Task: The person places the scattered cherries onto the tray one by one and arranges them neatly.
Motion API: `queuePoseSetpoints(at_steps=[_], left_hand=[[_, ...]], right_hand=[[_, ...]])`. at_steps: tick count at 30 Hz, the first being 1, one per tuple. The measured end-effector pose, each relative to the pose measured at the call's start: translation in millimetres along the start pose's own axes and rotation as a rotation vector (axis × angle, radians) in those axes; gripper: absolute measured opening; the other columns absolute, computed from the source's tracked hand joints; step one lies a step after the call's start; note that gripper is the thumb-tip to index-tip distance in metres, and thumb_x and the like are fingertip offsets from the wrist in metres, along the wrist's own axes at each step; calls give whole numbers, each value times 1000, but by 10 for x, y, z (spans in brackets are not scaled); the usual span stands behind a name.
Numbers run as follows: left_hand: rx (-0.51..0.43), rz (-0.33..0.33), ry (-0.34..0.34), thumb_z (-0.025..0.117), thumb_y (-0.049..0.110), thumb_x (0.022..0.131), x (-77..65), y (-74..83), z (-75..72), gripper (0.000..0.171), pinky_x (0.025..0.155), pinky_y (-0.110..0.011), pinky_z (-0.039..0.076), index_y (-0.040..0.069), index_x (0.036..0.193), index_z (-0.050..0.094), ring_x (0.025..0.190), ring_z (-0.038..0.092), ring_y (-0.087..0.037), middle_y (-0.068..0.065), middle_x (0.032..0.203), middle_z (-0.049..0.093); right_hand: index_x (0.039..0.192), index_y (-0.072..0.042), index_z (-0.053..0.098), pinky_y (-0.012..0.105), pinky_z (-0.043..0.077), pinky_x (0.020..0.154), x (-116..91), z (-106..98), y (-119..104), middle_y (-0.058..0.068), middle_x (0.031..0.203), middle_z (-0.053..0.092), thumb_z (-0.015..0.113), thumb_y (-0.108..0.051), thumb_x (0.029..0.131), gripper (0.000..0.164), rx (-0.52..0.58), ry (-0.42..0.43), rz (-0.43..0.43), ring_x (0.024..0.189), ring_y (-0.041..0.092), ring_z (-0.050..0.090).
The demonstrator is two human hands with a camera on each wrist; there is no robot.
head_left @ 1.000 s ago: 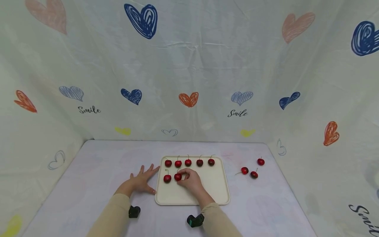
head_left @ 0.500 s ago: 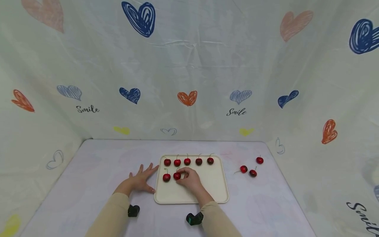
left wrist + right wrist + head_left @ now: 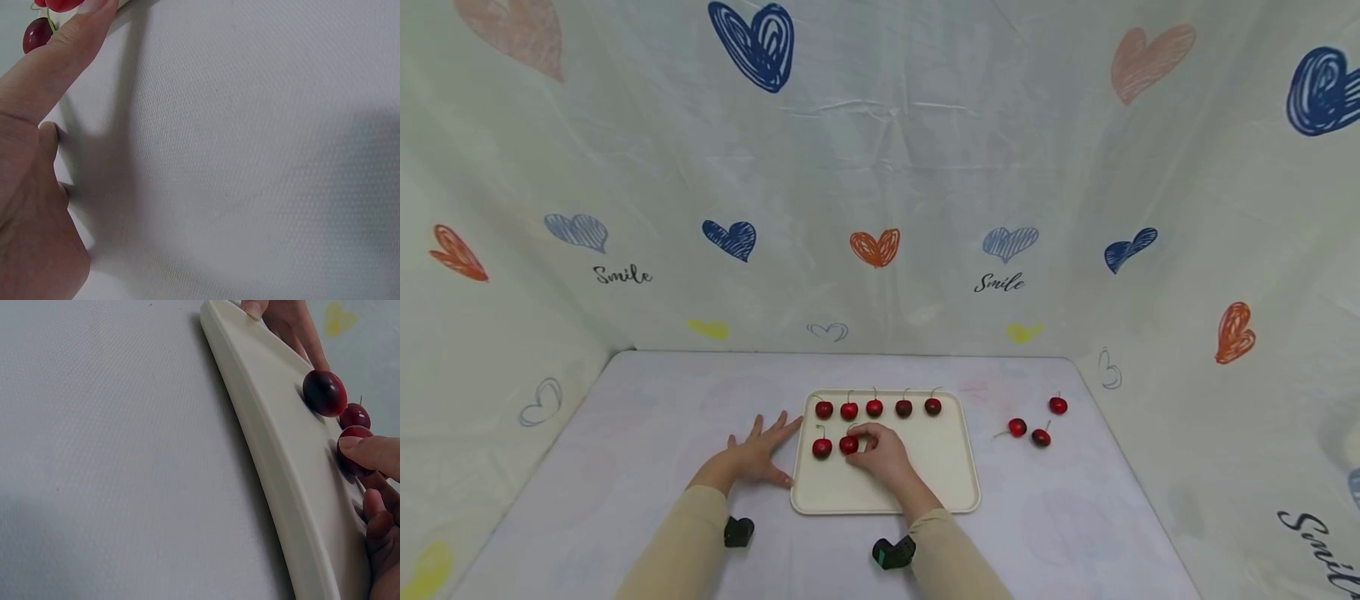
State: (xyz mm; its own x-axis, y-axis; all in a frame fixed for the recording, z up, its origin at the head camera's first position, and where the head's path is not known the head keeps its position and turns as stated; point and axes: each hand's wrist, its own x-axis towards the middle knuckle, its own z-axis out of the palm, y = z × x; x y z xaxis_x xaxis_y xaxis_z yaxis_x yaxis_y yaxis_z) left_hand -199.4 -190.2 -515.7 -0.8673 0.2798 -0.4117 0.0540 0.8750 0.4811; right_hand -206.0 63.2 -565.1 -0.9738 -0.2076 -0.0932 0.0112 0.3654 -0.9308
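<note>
A cream rectangular tray (image 3: pixel 917 482) lies on the table with a back row of several stemmed red cherries (image 3: pixel 875 408). In front of that row, at the tray's left, sits another cherry (image 3: pixel 822 448). Just right of it, my right hand (image 3: pixel 887 462) pinches a cherry (image 3: pixel 847 446) between thumb and fingers, low over the tray. The right wrist view shows the thumb against this cherry (image 3: pixel 351 465), its shadow on the tray close by. My left hand (image 3: pixel 752 460) lies with fingers spread at the tray's left side, thumb and a fingertip at the rim.
To the right of the tray, three loose cherries (image 3: pixel 1017 427) lie on the white-covered table (image 3: pixel 1060 517). A pale curtain (image 3: pixel 940 183) with printed hearts encloses the back and sides. Dark wrist devices (image 3: pixel 893 553) sit at both cuffs.
The head view has shifted very slightly. Both hands, the pinched cherry and the tray keep their places.
</note>
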Motion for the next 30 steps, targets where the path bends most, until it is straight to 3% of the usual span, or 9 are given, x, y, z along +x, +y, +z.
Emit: queuePoseSetpoints(at_steps=[22, 30], left_hand=[[10, 17, -9, 88, 36, 67, -27, 49, -28, 110, 98, -80, -5, 17, 155, 25, 141, -6, -54, -22, 160, 10], [4, 10, -13, 87, 36, 68, 4, 13, -18, 110, 99, -79, -6, 18, 156, 25, 141, -8, -53, -20, 160, 9]], right_hand=[[107, -15, 73, 23, 36, 51, -26, -45, -25, -2, 66, 50, 83, -7, 76, 34, 14, -16, 2, 59, 11, 44], [108, -10, 72, 23, 38, 52, -27, -112, -16, -1, 66, 53, 81, -6, 77, 32, 85, -37, 14, 58, 11, 45]])
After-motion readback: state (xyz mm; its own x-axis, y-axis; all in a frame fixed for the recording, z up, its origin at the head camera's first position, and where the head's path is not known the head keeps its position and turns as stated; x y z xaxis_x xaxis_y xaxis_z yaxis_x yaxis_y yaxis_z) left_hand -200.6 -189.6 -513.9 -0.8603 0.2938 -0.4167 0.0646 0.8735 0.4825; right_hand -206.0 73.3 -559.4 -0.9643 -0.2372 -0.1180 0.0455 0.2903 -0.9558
